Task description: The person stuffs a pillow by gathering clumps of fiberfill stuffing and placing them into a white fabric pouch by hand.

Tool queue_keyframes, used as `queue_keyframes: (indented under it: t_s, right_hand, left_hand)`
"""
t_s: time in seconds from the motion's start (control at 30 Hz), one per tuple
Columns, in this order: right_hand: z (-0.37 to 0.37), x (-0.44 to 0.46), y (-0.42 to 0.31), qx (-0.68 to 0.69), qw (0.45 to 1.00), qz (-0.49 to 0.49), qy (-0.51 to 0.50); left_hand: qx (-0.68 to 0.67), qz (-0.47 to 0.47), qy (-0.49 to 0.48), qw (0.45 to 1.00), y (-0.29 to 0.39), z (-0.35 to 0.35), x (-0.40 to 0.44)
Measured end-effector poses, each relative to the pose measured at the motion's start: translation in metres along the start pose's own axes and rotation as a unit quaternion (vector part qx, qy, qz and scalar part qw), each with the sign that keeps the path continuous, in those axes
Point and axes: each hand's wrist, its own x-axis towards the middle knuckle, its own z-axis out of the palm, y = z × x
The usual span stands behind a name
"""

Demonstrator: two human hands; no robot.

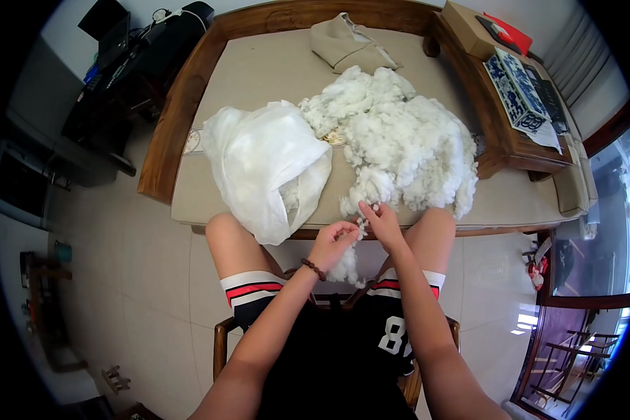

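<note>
Ahead of my left hand (334, 245) and right hand (383, 224), a narrow strip of couch (338, 187) offers a way forward between the white bag (262, 164) and the fluff (416, 150), which close in on each other farther back. Beyond the bag I have wide room to pass over the couch, as far as the wooden rail (178, 115). The cloth cover (346, 43) blocks the back, behind the fluff. Rightward, past the fluff, I can pass over the front corner, below the small table (500, 143). My knees flank both hands.
</note>
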Motion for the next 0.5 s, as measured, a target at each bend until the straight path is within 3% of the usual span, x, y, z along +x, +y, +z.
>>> queue_keyframes:
  t_s: [0.13,0.27,0.43,0.5]
  right_hand:
    - [-0.002,0.007,0.01,0.122,0.992,-0.035,-0.017]
    - [-0.007,0.006,0.011,0.134,0.991,-0.019,-0.019]
    - [0.001,-0.006,-0.017,0.05,0.99,0.112,0.076]
    - [0.002,-0.004,-0.011,0.11,0.991,0.064,0.049]
  left_hand:
    - [0.018,0.034,0.012,0.999,-0.004,0.0,0.002]
    - [0.031,0.026,0.036,0.999,-0.005,-0.008,0.004]
    - [0.052,0.027,-0.052,0.997,0.011,0.003,-0.004]
    - [0.064,0.019,-0.059,0.996,0.011,0.008,-0.005]
